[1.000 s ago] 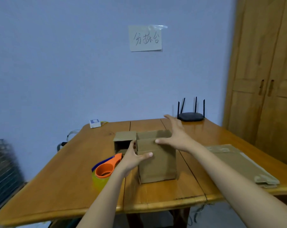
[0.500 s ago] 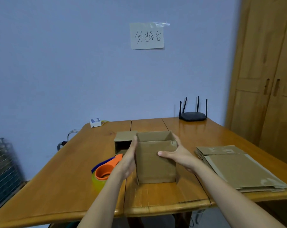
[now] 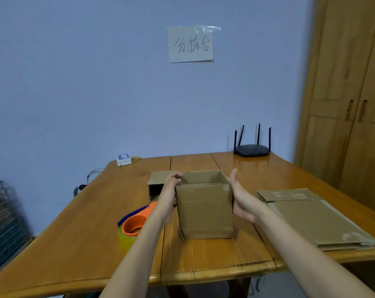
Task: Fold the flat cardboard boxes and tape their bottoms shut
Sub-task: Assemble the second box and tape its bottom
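Note:
A brown cardboard box (image 3: pixel 206 211) stands upright on the wooden table (image 3: pixel 92 229), its top open. My left hand (image 3: pixel 169 195) lies along its left wall, fingers curled over the top left rim. My right hand (image 3: pixel 242 198) presses flat against the right wall, fingers straight and pointing away from me. The box sits clasped between the two hands. An orange tape dispenser (image 3: pixel 136 224) with a yellowish roll lies just left of my left forearm. A stack of flat cardboard boxes (image 3: pixel 315 220) rests at the right edge of the table.
Another folded box (image 3: pixel 157 180) lies on its side behind my left hand. A black router (image 3: pixel 252 149) and a small white device (image 3: pixel 123 159) sit at the table's far edge. A wooden wardrobe (image 3: pixel 350 104) stands right, a wire rack (image 3: pixel 3 222) left.
My right hand has slid from the box's front face to its right wall. My left hand has moved up to the top left rim. The box stays in place.

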Action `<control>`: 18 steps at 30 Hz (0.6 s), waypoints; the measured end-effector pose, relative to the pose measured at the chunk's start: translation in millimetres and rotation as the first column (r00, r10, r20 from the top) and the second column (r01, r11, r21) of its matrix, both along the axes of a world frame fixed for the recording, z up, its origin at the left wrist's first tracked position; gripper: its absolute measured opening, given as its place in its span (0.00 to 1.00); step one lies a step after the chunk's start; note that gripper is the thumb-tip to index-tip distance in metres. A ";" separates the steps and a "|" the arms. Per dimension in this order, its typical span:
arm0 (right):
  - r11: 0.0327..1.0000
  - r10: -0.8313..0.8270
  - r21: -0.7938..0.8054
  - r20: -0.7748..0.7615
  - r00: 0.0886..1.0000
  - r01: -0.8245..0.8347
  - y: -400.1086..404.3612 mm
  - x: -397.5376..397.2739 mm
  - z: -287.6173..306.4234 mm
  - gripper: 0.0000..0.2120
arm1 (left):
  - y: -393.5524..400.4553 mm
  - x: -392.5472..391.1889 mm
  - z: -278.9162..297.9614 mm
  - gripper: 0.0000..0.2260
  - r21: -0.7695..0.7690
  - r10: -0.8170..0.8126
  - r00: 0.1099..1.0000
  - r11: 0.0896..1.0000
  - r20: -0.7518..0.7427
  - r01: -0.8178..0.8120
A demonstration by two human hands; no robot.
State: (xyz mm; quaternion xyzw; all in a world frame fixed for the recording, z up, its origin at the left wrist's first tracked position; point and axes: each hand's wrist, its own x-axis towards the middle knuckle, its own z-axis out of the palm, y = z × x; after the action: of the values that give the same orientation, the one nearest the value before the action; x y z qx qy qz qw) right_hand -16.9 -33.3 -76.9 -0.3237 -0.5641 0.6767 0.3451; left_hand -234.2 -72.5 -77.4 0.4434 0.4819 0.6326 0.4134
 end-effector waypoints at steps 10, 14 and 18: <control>0.993 -0.101 -0.061 -0.001 0.995 0.101 5.8 -6.1 19.4 0.15 | -3.4 -5.3 7.5 0.18 -0.107 -0.128 0.962 0.989 -0.241 0.105; 0.995 -0.061 -0.061 0.192 0.980 0.074 16.3 -6.4 28.1 0.05 | -2.1 -7.0 12.4 0.14 -0.143 -0.145 0.962 0.983 -0.231 0.114; 0.997 -0.054 -0.041 0.309 0.950 0.070 22.1 -9.9 38.5 0.03 | 1.9 -8.1 22.9 0.04 -0.181 -0.166 0.927 0.977 -0.335 0.110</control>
State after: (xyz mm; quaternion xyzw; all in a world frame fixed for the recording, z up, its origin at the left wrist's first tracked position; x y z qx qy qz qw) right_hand -26.8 -11.3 -38.4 -0.4513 -0.5829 0.6212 0.2659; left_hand -242.3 -70.6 -54.5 0.5468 0.5640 0.4728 0.3992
